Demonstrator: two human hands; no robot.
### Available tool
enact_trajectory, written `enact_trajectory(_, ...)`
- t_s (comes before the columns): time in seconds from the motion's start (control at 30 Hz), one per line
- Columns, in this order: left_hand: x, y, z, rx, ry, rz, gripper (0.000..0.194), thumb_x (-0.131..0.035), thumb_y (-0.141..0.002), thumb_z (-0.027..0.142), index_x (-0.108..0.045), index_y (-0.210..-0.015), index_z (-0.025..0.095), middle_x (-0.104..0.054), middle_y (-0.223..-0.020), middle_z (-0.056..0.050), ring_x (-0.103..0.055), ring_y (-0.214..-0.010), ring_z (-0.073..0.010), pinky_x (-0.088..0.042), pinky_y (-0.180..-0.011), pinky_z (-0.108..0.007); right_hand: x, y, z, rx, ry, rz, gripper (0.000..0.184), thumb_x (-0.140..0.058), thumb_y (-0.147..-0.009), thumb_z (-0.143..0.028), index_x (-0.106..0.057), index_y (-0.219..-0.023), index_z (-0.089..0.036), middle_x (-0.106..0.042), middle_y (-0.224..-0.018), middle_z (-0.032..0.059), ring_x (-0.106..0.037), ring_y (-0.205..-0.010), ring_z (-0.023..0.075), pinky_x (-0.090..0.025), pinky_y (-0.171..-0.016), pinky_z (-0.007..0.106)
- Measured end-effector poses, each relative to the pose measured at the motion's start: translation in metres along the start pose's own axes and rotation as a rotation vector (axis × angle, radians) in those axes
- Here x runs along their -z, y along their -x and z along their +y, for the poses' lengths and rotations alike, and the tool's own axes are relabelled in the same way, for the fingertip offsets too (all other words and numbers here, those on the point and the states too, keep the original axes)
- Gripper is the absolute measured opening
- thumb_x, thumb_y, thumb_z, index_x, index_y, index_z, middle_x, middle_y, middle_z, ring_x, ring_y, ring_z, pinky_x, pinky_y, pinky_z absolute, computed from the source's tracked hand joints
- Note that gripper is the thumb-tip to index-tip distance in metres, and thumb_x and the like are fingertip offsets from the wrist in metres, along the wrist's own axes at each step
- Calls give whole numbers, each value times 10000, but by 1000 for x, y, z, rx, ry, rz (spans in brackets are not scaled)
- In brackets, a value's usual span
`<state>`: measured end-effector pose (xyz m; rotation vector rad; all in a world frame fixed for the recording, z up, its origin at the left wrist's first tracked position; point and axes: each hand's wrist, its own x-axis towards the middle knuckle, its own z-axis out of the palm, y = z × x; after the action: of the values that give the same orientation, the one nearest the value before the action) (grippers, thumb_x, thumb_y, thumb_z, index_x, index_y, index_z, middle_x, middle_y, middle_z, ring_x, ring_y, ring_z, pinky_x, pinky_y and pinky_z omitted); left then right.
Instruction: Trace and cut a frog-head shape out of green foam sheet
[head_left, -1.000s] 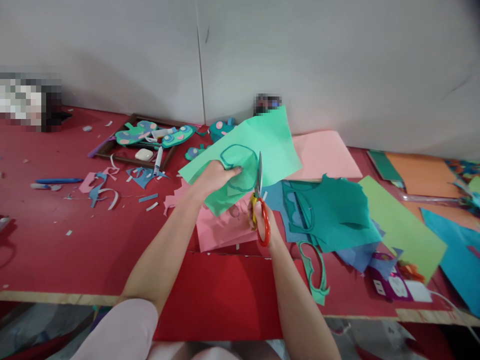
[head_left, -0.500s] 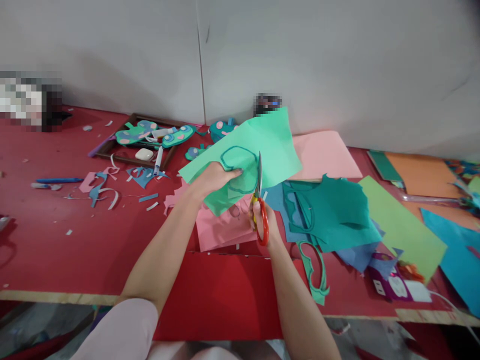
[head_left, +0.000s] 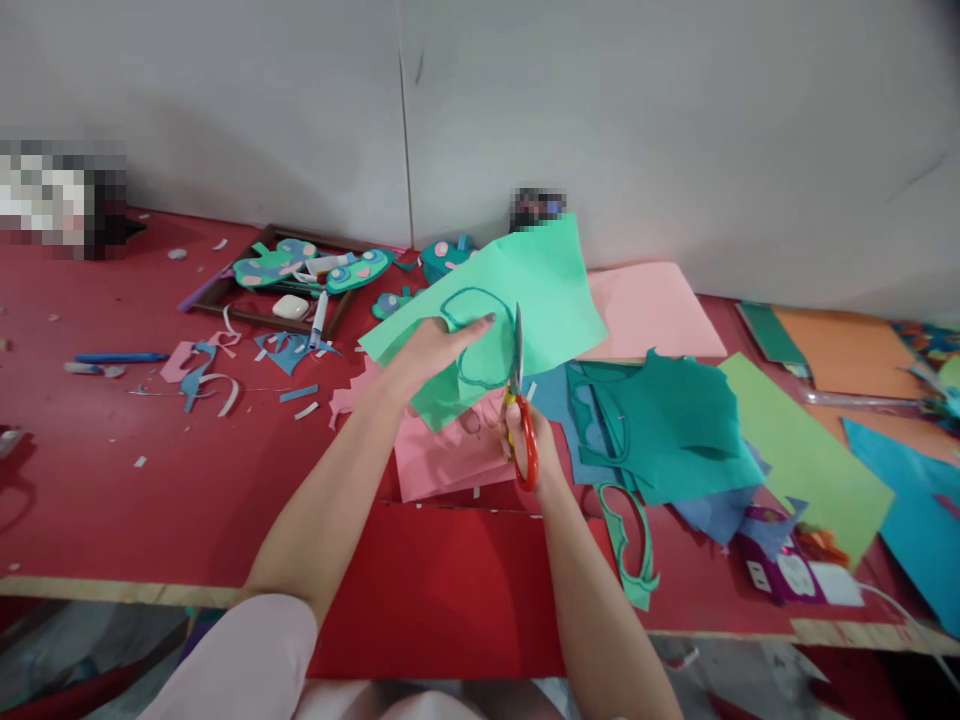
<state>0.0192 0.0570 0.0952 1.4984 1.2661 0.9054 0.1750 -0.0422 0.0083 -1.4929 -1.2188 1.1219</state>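
A light green sheet (head_left: 551, 290), felt or foam by its look, is held up over the table, with a rounded outline drawn on it in dark green. My left hand (head_left: 435, 350) grips its left part, thumb on top across the outline and fingers hidden beneath. In my right hand (head_left: 529, 435) are scissors (head_left: 528, 440) with red and yellow handles. Their blade points away from me and lies at the right side of the drawn outline. Under the sheet are pink sheets (head_left: 442, 465) on the table.
Teal sheets (head_left: 675, 420) and a green cut-out scrap (head_left: 634, 550) lie to the right, near a purple-and-white device (head_left: 787, 570) with a cable. At the back left, a brown frame (head_left: 262, 315) holds decorated eye-mask-like pieces (head_left: 360, 270). Small scraps and a blue pen (head_left: 120, 357) lie at left.
My left thumb has slid right and up across the drawn outline. The sheet and the scissors have stayed almost in place.
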Motion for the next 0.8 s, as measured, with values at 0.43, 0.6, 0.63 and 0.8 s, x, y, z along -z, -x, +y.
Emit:
enact_trajectory(0.43, -7, -11, -3, -51, 155, 179, 339, -610, -738, 360, -648, -1033, 197, -653, -1162, -47, -608, -1065, -227, -475, -933, -337, 2, -1, -3, 24, 97, -49, 461, -425, -790, -658, -401, -720, -204, -397, -537, -51, -340, -456, 74, -266, -408, 197)
enact_trajectory(0.6, -2, -10, -2, -72, 155, 122, 345, -606, -743, 354, -644, -1047, 197, -636, -1194, -45, -592, -1093, -220, -457, -955, -331, 2, -2, 1, 29, 97, -46, 494, -409, -776, -689, -404, -695, -202, -382, -502, -51, -337, -439, 76, -252, -404, 208)
enact_trajectory(0.63, -2, -11, -4, -79, 156, 114, 354, -607, -742, 359, -642, -1052, 191, -638, -1191, -49, -593, -1092, -219, -456, -954, -327, 2, -2, 2, 28, 97, -43, 499, -410, -771, -694, -406, -692, -201, -383, -498, -50, -336, -438, 77, -249, -401, 210)
enact_trajectory(0.8, 0, -13, -10, -56, 144, 102, 404, -608, -739, 415, -631, -1070, 185, -668, -1131, -55, -617, -1043, -224, -477, -915, -331, 3, -2, 3, 23, 92, -43, 491, -406, -784, -682, -424, -705, -198, -387, -496, -48, -333, -436, 77, -243, -399, 210)
